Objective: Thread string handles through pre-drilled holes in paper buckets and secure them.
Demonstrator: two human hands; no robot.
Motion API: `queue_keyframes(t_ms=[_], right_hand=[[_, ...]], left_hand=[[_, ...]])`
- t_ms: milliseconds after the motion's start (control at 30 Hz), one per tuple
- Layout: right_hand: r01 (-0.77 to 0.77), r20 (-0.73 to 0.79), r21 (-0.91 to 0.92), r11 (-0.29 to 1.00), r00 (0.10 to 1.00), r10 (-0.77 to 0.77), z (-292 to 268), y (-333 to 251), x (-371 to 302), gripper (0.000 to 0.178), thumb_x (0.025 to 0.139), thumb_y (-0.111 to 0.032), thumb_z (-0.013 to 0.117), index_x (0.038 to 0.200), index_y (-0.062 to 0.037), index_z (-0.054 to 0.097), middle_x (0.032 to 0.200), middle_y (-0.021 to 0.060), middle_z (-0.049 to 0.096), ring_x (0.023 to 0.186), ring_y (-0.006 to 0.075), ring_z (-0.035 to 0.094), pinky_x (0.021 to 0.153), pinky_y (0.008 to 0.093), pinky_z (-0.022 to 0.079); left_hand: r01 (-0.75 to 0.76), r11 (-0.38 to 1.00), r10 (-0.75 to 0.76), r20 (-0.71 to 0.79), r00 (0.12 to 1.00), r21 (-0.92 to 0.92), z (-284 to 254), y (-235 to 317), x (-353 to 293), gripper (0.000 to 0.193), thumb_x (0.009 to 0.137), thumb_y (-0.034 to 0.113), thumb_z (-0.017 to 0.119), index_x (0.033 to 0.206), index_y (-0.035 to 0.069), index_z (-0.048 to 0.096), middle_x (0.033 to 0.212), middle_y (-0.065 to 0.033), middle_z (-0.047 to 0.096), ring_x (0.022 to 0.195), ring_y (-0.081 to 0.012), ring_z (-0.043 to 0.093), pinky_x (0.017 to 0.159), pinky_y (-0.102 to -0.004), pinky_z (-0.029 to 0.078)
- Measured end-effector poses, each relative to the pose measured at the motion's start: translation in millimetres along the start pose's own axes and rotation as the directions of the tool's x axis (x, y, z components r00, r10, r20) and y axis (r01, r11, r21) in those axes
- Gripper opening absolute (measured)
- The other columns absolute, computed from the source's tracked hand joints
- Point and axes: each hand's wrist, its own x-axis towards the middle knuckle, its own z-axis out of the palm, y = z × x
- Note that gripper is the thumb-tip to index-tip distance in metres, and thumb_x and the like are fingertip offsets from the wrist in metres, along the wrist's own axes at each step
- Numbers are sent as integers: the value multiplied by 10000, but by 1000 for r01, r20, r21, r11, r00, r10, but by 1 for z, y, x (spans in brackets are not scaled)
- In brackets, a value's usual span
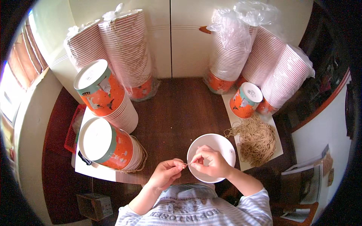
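Note:
Near the table's front edge, both my hands are closed in a pinch, fingertips almost meeting. My left hand (pixel 167 173) pinches something small and pale, too small to name. My right hand (pixel 212 162) is over a white bowl (pixel 227 147), thumb and fingers pressed together at the same spot; what they hold, if anything, cannot be made out. A few tiny specks show inside the bowl. To its right, a loose heap of tan cord (pixel 257 141) lies on a white board, one strand trailing toward the bowl.
Stacked orange-printed paper tubs (pixel 120 152) lean at the left, with cords hanging at their rims. Tall nested stacks in clear plastic (pixel 126 49) stand at the back left, more wrapped stacks (pixel 232 56) at the back right. A single small tub (pixel 243 105) stands behind the cord.

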Motion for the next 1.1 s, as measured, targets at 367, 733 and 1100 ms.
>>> queue_keyframes(t_ms=[367, 733, 1100], right_hand=[[232, -131, -78, 970, 962, -240, 17, -13, -2, 184, 673, -42, 696, 837, -79, 622, 709, 30, 566, 565, 138, 558, 466, 249, 441], [119, -178, -115, 986, 974, -139, 15, -10, -3, 67, 732, -68, 630, 790, -68, 596, 730, 56, 569, 621, 211, 595, 521, 303, 475], [83, -183, -70, 994, 978, -95, 15, -6, -6, 78, 737, -93, 637, 792, -57, 594, 729, 58, 572, 624, 202, 592, 530, 299, 468]], left_hand=[[-58, 998, 60, 106, 993, -17, 9, 5, 1, 103, 822, 73, 551, 867, -5, 602, 872, -13, 503, 605, -57, 402, 507, -175, 294], [-193, 944, 188, 44, 981, 266, 18, 12, -3, 150, 762, -11, 543, 895, -27, 611, 943, -38, 494, 683, -76, 461, 553, -186, 347], [-268, 929, 260, 66, 963, 254, 19, 4, 1, 136, 746, -1, 613, 881, -18, 615, 948, -61, 533, 842, -123, 514, 745, -230, 407]])
